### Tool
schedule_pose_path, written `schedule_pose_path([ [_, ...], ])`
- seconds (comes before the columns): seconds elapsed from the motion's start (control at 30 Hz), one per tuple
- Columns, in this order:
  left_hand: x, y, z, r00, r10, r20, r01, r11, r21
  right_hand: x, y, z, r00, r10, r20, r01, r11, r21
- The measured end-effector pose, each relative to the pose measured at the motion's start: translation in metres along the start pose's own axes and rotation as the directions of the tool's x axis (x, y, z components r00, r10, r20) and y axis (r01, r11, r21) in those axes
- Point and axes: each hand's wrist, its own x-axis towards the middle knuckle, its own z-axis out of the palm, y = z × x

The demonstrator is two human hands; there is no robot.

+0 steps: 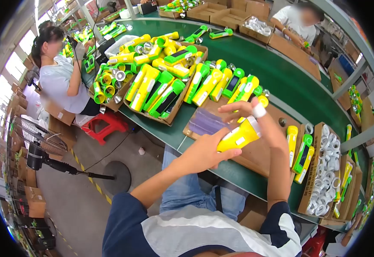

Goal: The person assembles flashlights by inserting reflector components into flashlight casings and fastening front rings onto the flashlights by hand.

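My left hand is wrapped round the body of a yellow flashlight, which points to the upper right. Close to the flashlight's head is my right hand, with a white ring at its fingers; some of its fingers are spread out to the left. Below both hands lies a brown board with a purple patch on it. Yellow and green flashlights stand in a row behind the board, and a few more lie to its right.
Cardboard boxes of flashlights stand on the green table at the left. A box of white rings is at the right. One co-worker sits at the left, another across the table. A fan stands at lower left.
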Motion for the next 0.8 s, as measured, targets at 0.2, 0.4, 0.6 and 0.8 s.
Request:
schedule_pose_path([
  [0.2, 0.008, -0.028, 0.01, 0.819, 0.218, 0.531, 0.414, 0.416, -0.81, -0.004, -0.004, -0.013, 0.786, -0.51, 0.349, 0.599, 0.769, -0.224],
  [0.4, 0.023, -0.023, 0.017, 0.971, -0.019, 0.237, 0.165, 0.77, -0.616, -0.004, 0.004, -0.023, 0.977, -0.174, 0.123, 0.19, 0.973, -0.13],
  [0.6, 0.03, -0.021, 0.025, 0.987, -0.103, 0.12, 0.153, 0.815, -0.559, 0.0, 0.004, -0.026, 0.997, -0.06, -0.055, 0.049, 0.98, -0.193],
  [0.8, 0.055, -0.045, 0.033, 0.999, -0.021, 0.049, 0.042, 0.87, -0.491, 0.004, 0.023, -0.054, 0.977, -0.017, -0.212, -0.049, 0.952, -0.304],
])
